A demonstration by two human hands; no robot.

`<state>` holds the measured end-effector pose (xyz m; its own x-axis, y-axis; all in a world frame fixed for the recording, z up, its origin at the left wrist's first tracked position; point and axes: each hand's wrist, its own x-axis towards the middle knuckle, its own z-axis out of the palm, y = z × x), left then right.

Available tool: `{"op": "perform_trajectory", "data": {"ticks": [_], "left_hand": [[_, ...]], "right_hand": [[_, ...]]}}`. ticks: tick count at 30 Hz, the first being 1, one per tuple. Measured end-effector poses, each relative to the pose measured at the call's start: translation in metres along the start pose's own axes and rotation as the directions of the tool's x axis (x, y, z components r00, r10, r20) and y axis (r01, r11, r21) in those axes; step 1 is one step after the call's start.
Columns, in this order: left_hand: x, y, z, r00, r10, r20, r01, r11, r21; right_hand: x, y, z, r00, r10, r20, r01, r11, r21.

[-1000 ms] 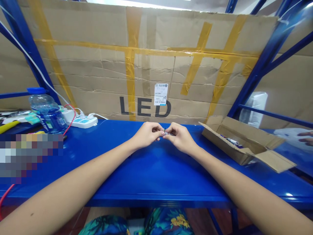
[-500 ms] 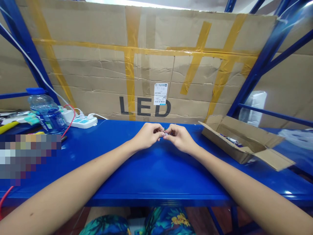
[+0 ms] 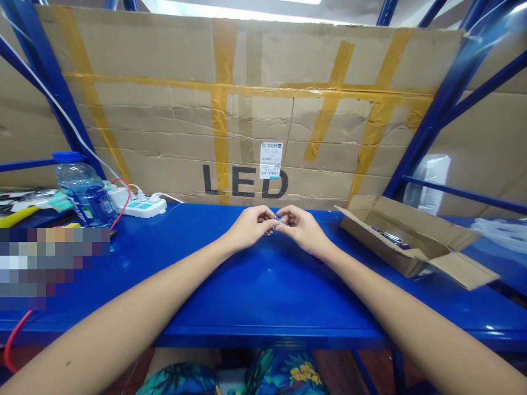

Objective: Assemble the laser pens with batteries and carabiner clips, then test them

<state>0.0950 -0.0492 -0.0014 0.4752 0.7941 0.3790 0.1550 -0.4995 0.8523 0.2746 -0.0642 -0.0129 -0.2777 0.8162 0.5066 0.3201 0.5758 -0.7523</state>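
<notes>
My left hand (image 3: 252, 227) and my right hand (image 3: 303, 229) meet over the back middle of the blue table. Both are closed, fingertips pinched together around a small shiny object (image 3: 279, 221), silvery and bluish, which the fingers mostly cover. What it is cannot be made out. Just under my right wrist, a small dark reddish thing (image 3: 319, 260) shows on the table, too small to name.
An open cardboard box (image 3: 379, 247) with small items inside stands at the right. On the left are a blue-capped bottle (image 3: 84, 189), a white power strip (image 3: 146, 207) and a red cable (image 3: 16, 334). A large cardboard sheet (image 3: 164, 131) closes off the back.
The whole view has shifted slightly. Both hands stay together with the small object, their fingers slightly moved. The reddish thing by my right wrist now shows.
</notes>
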Motion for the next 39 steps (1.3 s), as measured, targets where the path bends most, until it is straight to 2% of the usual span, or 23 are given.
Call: {"op": "perform_trajectory", "data": {"ticks": [4, 7, 9, 11, 13, 15, 18, 21, 24, 26, 31, 34, 36, 39], "left_hand": [[0.001, 0.0, 0.003, 0.996, -0.069, -0.054, 0.067, 0.997, -0.043], [0.001, -0.001, 0.001, 0.993, -0.036, -0.111, 0.033, 0.999, -0.034], [0.002, 0.001, -0.001, 0.985, -0.019, -0.171, 0.013, 0.999, -0.034], [0.003, 0.004, -0.003, 0.976, -0.046, -0.212, 0.034, 0.998, -0.058], [0.003, 0.007, -0.005, 0.966, -0.101, -0.236, 0.08, 0.992, -0.097], [0.003, 0.009, -0.004, 0.957, -0.134, -0.256, 0.102, 0.986, -0.134], [0.003, 0.01, -0.003, 0.956, -0.131, -0.264, 0.088, 0.982, -0.167], [0.003, 0.01, -0.002, 0.952, -0.117, -0.283, 0.072, 0.984, -0.166], [0.004, 0.011, -0.003, 0.94, -0.136, -0.313, 0.083, 0.981, -0.174], [0.005, 0.009, -0.004, 0.936, -0.158, -0.315, 0.099, 0.976, -0.195], [0.007, 0.002, -0.004, 0.937, -0.179, -0.299, 0.104, 0.963, -0.249], [0.007, 0.002, -0.002, 0.938, -0.19, -0.291, 0.104, 0.952, -0.287], [0.006, 0.004, 0.0, 0.939, -0.192, -0.284, 0.102, 0.947, -0.306], [0.004, 0.007, 0.001, 0.938, -0.211, -0.274, 0.11, 0.933, -0.344]], "right_hand": [[0.0, 0.001, 0.006, 0.998, -0.022, -0.059, 0.024, 0.999, 0.041], [0.002, 0.0, 0.002, 0.999, -0.035, -0.027, 0.033, 0.997, -0.065], [0.006, -0.001, -0.011, 0.999, -0.035, -0.007, 0.033, 0.976, -0.217], [0.009, -0.003, -0.03, 0.998, -0.013, -0.054, -0.009, 0.922, -0.388], [0.011, -0.004, -0.05, 0.994, 0.106, -0.016, -0.101, 0.87, -0.483], [0.01, -0.006, -0.065, 0.962, 0.258, 0.088, -0.154, 0.782, -0.604], [0.007, -0.01, -0.07, 0.875, 0.45, 0.18, -0.182, 0.648, -0.739], [0.004, -0.014, -0.061, 0.799, 0.572, 0.186, -0.211, 0.556, -0.804], [0.003, -0.016, -0.051, 0.77, 0.615, 0.172, -0.222, 0.51, -0.831], [0.003, -0.017, -0.049, 0.769, 0.612, 0.185, -0.221, 0.526, -0.821], [0.003, -0.017, -0.049, 0.832, 0.528, 0.174, -0.193, 0.568, -0.8], [0.001, -0.013, -0.045, 0.826, 0.535, 0.177, -0.195, 0.566, -0.801], [-0.001, -0.01, -0.039, 0.832, 0.51, 0.219, -0.169, 0.609, -0.775], [-0.005, -0.009, -0.027, 0.852, 0.402, 0.336, -0.079, 0.733, -0.676]]}}
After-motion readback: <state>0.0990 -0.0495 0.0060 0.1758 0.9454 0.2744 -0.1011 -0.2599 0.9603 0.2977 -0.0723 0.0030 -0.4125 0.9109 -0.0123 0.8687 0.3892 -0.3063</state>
